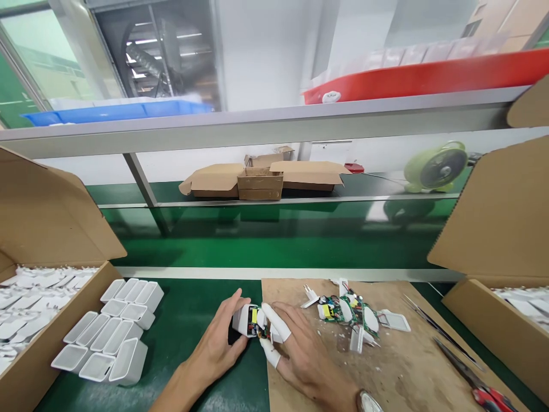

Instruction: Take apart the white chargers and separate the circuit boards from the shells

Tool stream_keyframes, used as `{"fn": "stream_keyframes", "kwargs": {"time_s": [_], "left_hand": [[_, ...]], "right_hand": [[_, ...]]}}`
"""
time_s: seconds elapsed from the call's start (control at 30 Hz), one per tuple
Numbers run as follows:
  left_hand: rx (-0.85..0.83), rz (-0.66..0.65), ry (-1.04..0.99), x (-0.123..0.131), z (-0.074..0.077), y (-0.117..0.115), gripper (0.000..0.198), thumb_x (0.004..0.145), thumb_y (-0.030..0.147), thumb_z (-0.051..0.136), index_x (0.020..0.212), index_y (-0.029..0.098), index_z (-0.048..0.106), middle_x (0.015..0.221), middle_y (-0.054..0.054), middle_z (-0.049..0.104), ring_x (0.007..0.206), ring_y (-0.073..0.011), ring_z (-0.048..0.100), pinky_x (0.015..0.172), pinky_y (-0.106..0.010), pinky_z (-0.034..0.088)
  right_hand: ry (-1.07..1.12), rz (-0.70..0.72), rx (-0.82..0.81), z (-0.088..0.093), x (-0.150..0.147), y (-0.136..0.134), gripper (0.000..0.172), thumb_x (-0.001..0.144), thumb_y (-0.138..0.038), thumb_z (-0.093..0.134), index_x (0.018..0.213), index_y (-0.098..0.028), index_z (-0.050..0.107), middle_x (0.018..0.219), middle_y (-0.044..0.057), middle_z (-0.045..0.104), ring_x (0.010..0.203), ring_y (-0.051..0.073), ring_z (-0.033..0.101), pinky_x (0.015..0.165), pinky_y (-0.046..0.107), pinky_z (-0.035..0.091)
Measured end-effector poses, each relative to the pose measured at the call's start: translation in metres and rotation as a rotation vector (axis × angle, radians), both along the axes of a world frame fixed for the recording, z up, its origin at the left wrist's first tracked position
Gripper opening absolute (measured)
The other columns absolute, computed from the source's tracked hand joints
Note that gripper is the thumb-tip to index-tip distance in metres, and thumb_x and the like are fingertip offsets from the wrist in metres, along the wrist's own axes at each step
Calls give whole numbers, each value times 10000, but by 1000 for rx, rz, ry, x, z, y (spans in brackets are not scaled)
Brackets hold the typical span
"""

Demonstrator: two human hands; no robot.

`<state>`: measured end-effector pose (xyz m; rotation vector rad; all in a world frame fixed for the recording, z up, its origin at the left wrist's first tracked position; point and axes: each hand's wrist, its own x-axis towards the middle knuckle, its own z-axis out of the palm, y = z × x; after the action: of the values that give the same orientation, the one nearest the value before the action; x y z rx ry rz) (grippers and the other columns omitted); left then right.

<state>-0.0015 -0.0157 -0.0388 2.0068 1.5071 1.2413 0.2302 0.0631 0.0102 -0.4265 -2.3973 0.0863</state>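
My left hand (pixel 217 343) grips a small white charger housing with a circuit board (pixel 249 320) showing at its open end, fingers wrapped round its left side. My right hand (pixel 300 355), with white finger cots on the index finger and thumb, pinches the same part from the right. Both hands meet at the left edge of a brown work board (pixel 386 366). Just right of them lie loose circuit boards (pixel 347 312), a plug piece (pixel 309 296) and a white cover (pixel 394 321).
Several empty white housings (pixel 111 332) stand on the green mat at left, next to an open carton of white parts (pixel 26 309). Another open carton (pixel 510 326) stands at right. Tweezers (pixel 429 323) and red-handled cutters (pixel 472 380) lie on the board. Cardboard boxes (pixel 261 180) and a green fan (pixel 435 167) sit beyond the conveyor.
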Motion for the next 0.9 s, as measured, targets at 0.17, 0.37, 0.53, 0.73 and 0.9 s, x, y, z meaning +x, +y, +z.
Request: {"fn": "stream_keyframes", "kwargs": {"time_s": [0.17, 0.37, 0.53, 0.73, 0.9], "left_hand": [[5, 5, 2, 1, -1, 1, 874, 987, 103, 568, 1702, 326, 118, 1513, -141, 588, 1423, -298, 579, 1197, -531, 519], [20, -10, -15, 1, -1, 1, 897, 980, 102, 579, 1703, 363, 116, 1498, -121, 601, 1397, -287, 589, 1189, -534, 517], [-13, -13, -23, -1, 1, 0, 906, 960, 98, 600, 1702, 356, 151, 1497, -119, 610, 1386, -290, 607, 1188, -525, 520], [-8, -26, -7, -3, 0, -1, 882, 970, 112, 600, 1703, 338, 164, 1501, -128, 608, 1408, -293, 590, 1199, -523, 510], [13, -29, -4, -2, 3, 0, 861, 988, 121, 601, 1695, 368, 175, 1479, -112, 621, 1379, -282, 602, 1189, -508, 514]], "right_hand": [[3, 4, 27, 1, 1, 0, 616, 983, -86, 479, 1593, -105, 395, 1328, 209, 696, 1224, 336, 668, 1017, 503, 613], [-6, 23, 47, 4, 1, -1, 522, 991, -87, 486, 1513, -67, 462, 1326, 216, 698, 1214, 341, 668, 1019, 495, 612], [-17, 21, 46, 5, 2, -3, 538, 984, -80, 490, 1522, -83, 470, 1338, 215, 695, 1220, 346, 672, 1013, 512, 619], [-12, 41, 11, 2, 3, -2, 536, 1024, -99, 491, 1557, -113, 438, 1347, 212, 687, 1240, 342, 661, 1009, 524, 626], [-35, 38, 34, -3, 4, -1, 532, 992, -78, 499, 1523, -89, 468, 1366, 227, 676, 1255, 365, 647, 1020, 552, 618]]}}
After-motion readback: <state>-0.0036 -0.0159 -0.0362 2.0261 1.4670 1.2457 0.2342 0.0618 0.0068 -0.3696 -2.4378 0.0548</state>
